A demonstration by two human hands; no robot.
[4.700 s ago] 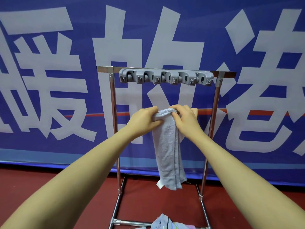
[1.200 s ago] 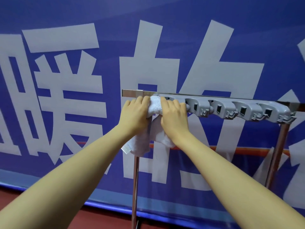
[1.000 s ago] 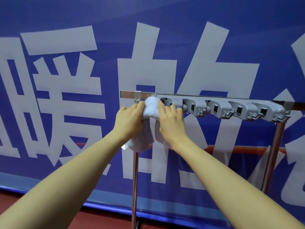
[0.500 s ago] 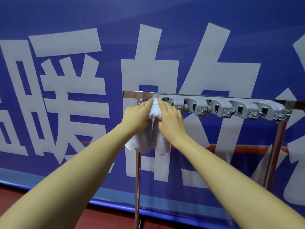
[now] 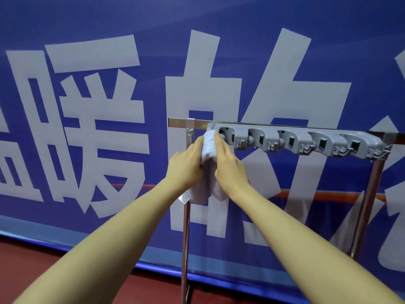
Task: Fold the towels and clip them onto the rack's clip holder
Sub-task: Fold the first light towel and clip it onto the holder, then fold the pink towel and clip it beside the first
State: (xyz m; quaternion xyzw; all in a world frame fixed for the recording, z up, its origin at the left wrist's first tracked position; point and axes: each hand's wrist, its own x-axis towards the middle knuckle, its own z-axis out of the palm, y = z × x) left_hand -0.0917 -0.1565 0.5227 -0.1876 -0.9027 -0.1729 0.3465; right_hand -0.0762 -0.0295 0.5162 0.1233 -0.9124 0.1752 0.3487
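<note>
In the foreground: two bare forearms are extended from the lower corners toward the upper left end of the rack.
Left hand (image 5: 186, 165): it is seen from the back, pressed against the left side of the towel; the fingers are laid up along the cloth and bent around it, so the towel is gripped.
Right hand (image 5: 229, 165): it is set against the right side of the towel, fingers stretched up and curved over the cloth, which is held between the two hands.
Towel (image 5: 208, 145): a pale, folded towel is bunched between the hands, its rounded top raised to the leftmost clip; the lower part hangs below the wrists, and a small white label (image 5: 185, 197) is shown at its left edge.
Clip holder (image 5: 306, 141): a grey plastic strip with a row of clips is mounted along the top bar; whether the towel is already caught in the first clip cannot be told.
Rack (image 5: 186, 238): a chrome frame with a horizontal top bar and two upright posts is stood on a red floor (image 5: 65, 266).
Behind the rack: a blue banner (image 5: 87, 128) with large white characters is spread across the whole background.
</note>
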